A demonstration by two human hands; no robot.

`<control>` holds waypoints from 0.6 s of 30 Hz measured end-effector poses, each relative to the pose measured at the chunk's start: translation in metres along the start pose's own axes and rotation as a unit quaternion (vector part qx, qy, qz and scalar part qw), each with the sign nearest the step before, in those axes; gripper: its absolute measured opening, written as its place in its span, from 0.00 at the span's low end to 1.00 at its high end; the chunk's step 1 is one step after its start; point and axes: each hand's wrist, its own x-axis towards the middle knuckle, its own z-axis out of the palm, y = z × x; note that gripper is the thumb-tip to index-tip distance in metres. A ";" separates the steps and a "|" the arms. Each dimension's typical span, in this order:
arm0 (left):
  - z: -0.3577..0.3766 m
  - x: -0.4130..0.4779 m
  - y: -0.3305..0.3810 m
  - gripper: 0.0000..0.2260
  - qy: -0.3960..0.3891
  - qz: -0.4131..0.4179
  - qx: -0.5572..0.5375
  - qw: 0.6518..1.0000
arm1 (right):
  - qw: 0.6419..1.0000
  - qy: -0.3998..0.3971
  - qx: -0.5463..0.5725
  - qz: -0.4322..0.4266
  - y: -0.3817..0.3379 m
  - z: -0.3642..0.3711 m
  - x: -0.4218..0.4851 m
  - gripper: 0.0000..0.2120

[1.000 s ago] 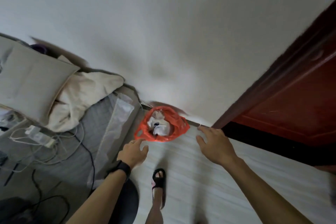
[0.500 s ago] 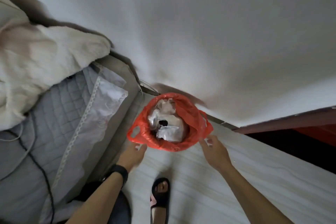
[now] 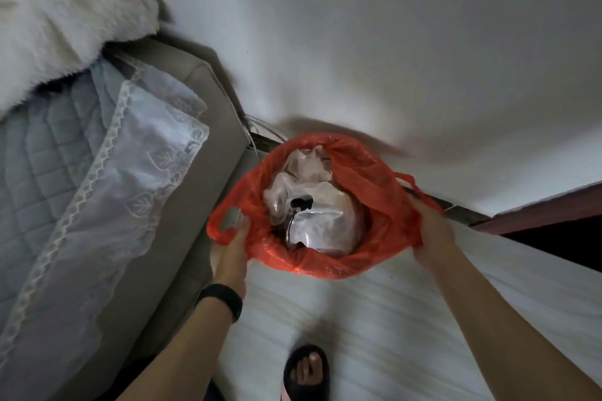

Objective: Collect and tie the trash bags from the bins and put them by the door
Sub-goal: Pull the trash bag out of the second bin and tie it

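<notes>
While the left hand grips the bag at its left rim, just beside the handle loop, the right hand clutches bunched plastic at the right rim, so the two hands are apart with the open mouth stretched between them. The bag is orange-red and sits low on the floor, against the wall. Crumpled white plastic fills it, with a small dark item on top too blurred to name. Whether a bin stands under the bag cannot be told.

Left of the bag, touching or nearly so, rises the grey bed. A lace cloth hangs over its edge and a fluffy white blanket lies farther along it. Thin cables run down behind the bag, where bed and wall meet. Right of the bag, a dark skirting strip leads to a reddish door frame, well apart.

Below the bag, pale floor lies open. A foot in a black sandal stands there between the forearms. A black band circles the left wrist.
</notes>
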 end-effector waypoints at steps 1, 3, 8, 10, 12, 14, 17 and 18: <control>0.001 0.003 0.001 0.13 0.024 0.047 0.015 0.999 | 0.999 0.007 0.005 -0.031 -0.004 0.000 0.005 0.19; -0.003 0.007 0.001 0.12 0.057 0.106 0.042 0.992 | 0.996 0.037 0.002 -0.082 -0.014 0.004 0.003 0.06; -0.006 0.005 0.026 0.04 0.059 0.200 0.029 0.978 | 0.981 0.001 -0.035 -0.192 -0.038 0.028 -0.026 0.04; -0.007 -0.002 0.038 0.07 0.050 0.255 0.025 0.965 | 0.969 -0.045 -0.032 -0.243 -0.044 0.040 -0.040 0.02; -0.008 -0.016 0.049 0.05 0.039 0.302 0.026 0.952 | 0.951 -0.091 -0.035 -0.293 -0.049 0.054 -0.064 0.02; -0.006 -0.035 0.062 0.01 -0.004 0.338 0.012 0.941 | 0.930 -0.133 -0.035 -0.341 -0.054 0.063 -0.089 0.01; -0.003 -0.076 0.088 0.03 -0.073 0.387 -0.002 0.919 | 0.900 -0.212 -0.039 -0.379 -0.067 0.063 -0.138 0.04; -0.003 -0.085 0.094 0.04 -0.092 0.390 0.013 0.916 | 0.894 -0.232 -0.059 -0.378 -0.069 0.058 -0.152 0.03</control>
